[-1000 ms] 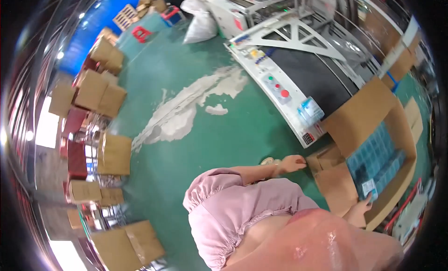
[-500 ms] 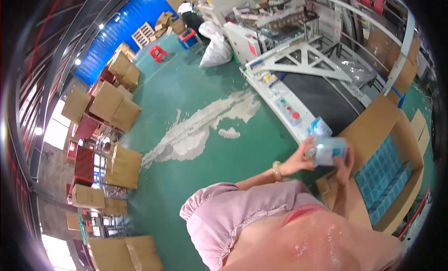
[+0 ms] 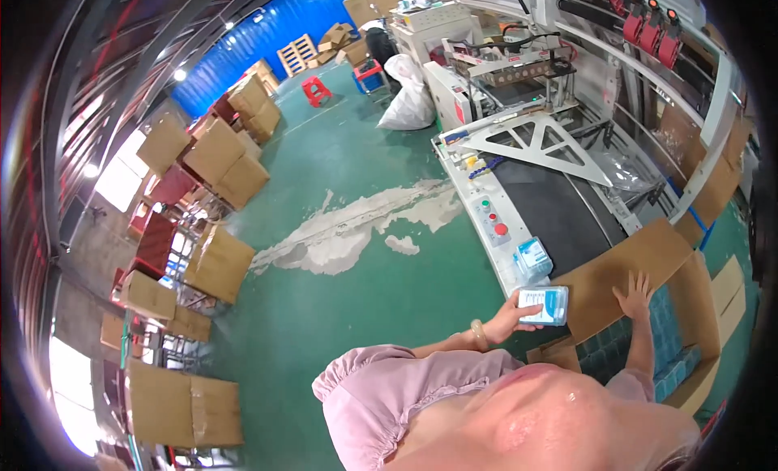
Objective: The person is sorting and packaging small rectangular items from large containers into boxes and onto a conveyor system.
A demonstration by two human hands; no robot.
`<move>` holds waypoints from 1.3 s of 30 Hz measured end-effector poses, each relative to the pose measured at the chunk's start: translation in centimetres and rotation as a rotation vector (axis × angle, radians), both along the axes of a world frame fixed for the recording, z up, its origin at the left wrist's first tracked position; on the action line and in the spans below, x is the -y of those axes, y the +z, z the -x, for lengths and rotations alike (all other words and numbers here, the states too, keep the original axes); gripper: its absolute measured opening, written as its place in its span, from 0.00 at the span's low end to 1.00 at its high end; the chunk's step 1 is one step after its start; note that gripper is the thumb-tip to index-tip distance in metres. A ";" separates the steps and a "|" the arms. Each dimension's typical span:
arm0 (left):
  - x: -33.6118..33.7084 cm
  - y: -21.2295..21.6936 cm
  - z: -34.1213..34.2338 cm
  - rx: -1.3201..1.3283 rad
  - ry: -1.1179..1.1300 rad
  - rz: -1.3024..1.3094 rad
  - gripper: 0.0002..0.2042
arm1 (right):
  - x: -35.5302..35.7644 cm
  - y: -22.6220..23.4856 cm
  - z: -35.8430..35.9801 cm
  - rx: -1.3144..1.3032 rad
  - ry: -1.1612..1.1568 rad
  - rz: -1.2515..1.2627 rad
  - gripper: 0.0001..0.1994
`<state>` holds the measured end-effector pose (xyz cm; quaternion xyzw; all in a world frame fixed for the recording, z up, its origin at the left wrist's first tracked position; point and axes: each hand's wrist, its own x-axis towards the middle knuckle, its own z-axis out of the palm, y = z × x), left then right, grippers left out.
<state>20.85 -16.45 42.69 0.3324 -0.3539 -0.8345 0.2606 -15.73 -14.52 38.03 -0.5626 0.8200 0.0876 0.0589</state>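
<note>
A small blue-and-white pack (image 3: 544, 304) is pinched in the left hand (image 3: 512, 318), just left of the open carton (image 3: 640, 264). The right hand (image 3: 633, 294) is spread flat on a carton flap.

A green painted floor (image 3: 365, 309) fills the hall, worn to a pale patch (image 3: 356, 228) in the middle. A blue wall (image 3: 243, 25) closes the far end, with wooden pallets (image 3: 297, 49) and a red stool (image 3: 316, 88) before it. Stacked brown cartons (image 3: 215, 159) line the left side, where daylight comes through windows (image 3: 121, 175). A white sack (image 3: 409, 102) sits beside a white conveyor machine (image 3: 551, 139) with a black belt (image 3: 559, 211).
</note>
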 end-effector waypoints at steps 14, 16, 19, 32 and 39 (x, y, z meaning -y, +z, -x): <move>-7.3 -2.1 0.6 0.069 0.276 0.026 0.24 | -5.4 -0.8 2.9 0.021 0.118 0.171 0.39; -6.6 -4.9 0.6 0.047 0.268 0.100 0.19 | -4.7 -1.8 3.1 0.011 0.200 0.270 0.37; -7.1 -2.5 4.0 -0.052 0.232 0.037 0.21 | -5.4 1.3 1.8 0.039 0.114 -0.217 0.33; -5.0 -3.6 11.2 -0.123 -0.030 -0.121 0.15 | -6.6 -6.5 -0.5 0.379 -0.024 0.749 0.16; -2.6 -1.7 7.6 0.082 0.016 0.112 0.17 | -8.0 0.8 -12.1 1.702 -0.073 0.603 0.22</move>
